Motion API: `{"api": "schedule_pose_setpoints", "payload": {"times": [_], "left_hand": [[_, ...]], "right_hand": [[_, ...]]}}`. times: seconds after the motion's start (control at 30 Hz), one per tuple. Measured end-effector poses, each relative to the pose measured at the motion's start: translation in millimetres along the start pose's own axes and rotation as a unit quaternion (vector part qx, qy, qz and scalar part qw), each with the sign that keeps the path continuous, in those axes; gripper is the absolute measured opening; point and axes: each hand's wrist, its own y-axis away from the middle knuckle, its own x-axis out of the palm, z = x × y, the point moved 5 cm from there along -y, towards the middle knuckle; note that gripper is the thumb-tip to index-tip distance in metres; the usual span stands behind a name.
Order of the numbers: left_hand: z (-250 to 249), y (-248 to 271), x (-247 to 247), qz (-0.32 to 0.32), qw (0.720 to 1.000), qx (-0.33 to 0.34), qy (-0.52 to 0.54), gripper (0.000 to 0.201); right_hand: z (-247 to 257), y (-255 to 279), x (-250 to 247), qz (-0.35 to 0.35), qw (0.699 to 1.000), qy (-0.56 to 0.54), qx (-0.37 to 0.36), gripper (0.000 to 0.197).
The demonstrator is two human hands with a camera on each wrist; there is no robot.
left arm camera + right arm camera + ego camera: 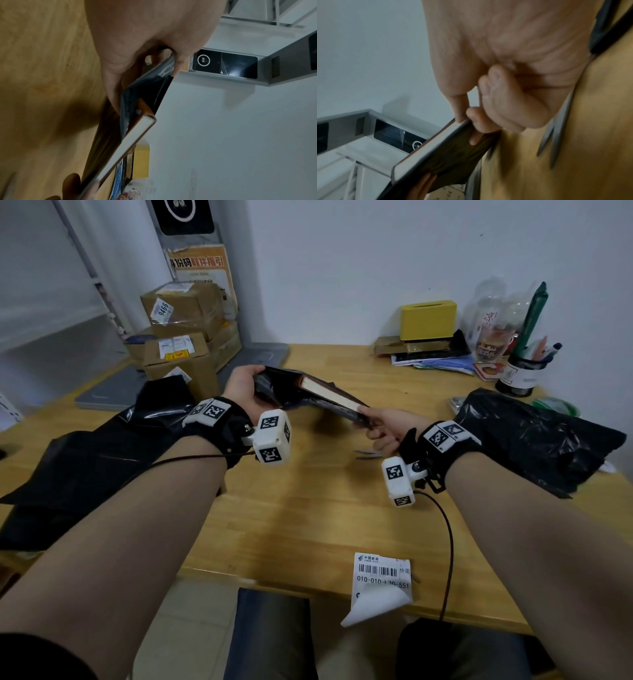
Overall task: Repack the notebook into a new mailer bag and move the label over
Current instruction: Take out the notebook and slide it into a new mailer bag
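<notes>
A: Nearest the camera, low in the head view, the forearms reach up over the wooden table (308, 508). What is large on it?

B: A flat black bag (102, 446) at the left and a crumpled black bag (534, 436) at the right.

A: And the notebook (329, 393)?

B: At the upper centre, held above the table, half inside a black mailer bag (274, 385). The left hand (241, 386) has its fingers clamped on the bag's end; the right hand (383, 426) pinches the notebook's free corner.

A: The label (382, 580)?

B: At the bottom centre, on the table's near edge, with its lower part curling off. Scissors (368, 453) lie under the right hand.
</notes>
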Motion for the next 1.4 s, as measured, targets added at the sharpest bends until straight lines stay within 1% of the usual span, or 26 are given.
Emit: {"api": "schedule_pose_setpoints", "payload": {"times": [0.03,0.1,0.17,0.2,0.3,0.43,0.6,0.7,0.83,0.97,1.0,1.07,1.17,1.2,1.23,1.3,1.33,1.4], "left_hand": [[-3,-1,1,0.002,1.000,0.001,-0.004,0.039],[-9,-4,3,0.002,1.000,0.008,-0.010,0.037],[-17,-8,5,0.010,1.000,0.017,-0.016,0.035],[-21,-10,7,0.019,0.999,0.021,-0.025,0.036],[-34,-11,19,0.055,0.995,0.025,-0.075,0.042],[-52,-10,43,0.077,0.989,0.022,-0.122,0.042],[-61,-17,76,0.104,0.982,0.024,-0.153,0.040],[-63,-25,92,0.122,0.983,0.055,-0.129,0.033],[-70,-40,102,0.132,0.981,0.111,-0.091,0.035],[-79,-51,104,0.144,0.975,0.161,-0.050,0.037],[-80,-53,103,0.147,0.974,0.168,-0.042,0.037],[-76,-58,94,0.141,0.975,0.165,-0.042,0.039],[-57,-66,67,0.113,0.983,0.133,-0.056,0.040],[-50,-68,56,0.107,0.985,0.122,-0.063,0.039],[-42,-70,44,0.103,0.986,0.112,-0.066,0.037],[-26,-70,28,0.115,0.986,0.090,-0.074,0.033],[-18,-67,21,0.134,0.985,0.073,-0.082,0.033],[1,-58,11,0.162,0.982,0.036,-0.093,0.036]], "right_hand": [[2,-3,0,-0.006,1.000,-0.015,-0.016,0.029],[9,-6,-4,-0.042,0.996,-0.055,-0.053,0.025],[23,-1,-8,-0.073,0.988,-0.091,-0.098,0.027],[32,4,-9,-0.076,0.983,-0.116,-0.120,0.025],[65,21,-12,-0.055,0.967,-0.173,-0.179,0.017],[108,42,-21,-0.056,0.956,-0.168,-0.235,0.021],[140,53,-36,-0.084,0.938,-0.180,-0.283,0.015],[154,52,-39,-0.091,0.925,-0.197,-0.313,0.014],[168,43,-37,-0.107,0.913,-0.199,-0.341,0.018],[178,29,-34,-0.128,0.886,-0.225,-0.385,0.008],[179,25,-34,-0.122,0.882,-0.233,-0.392,0.007],[174,17,-32,-0.117,0.886,-0.230,-0.387,0.010],[149,3,-40,-0.137,0.899,-0.213,-0.357,0.006],[139,-1,-45,-0.144,0.900,-0.222,-0.346,0.006],[128,-3,-50,-0.154,0.900,-0.231,-0.336,0.011],[108,-1,-58,-0.169,0.901,-0.242,-0.319,0.019],[98,1,-61,-0.169,0.902,-0.247,-0.312,0.019],[76,8,-62,-0.167,0.908,-0.249,-0.292,0.008]]}}
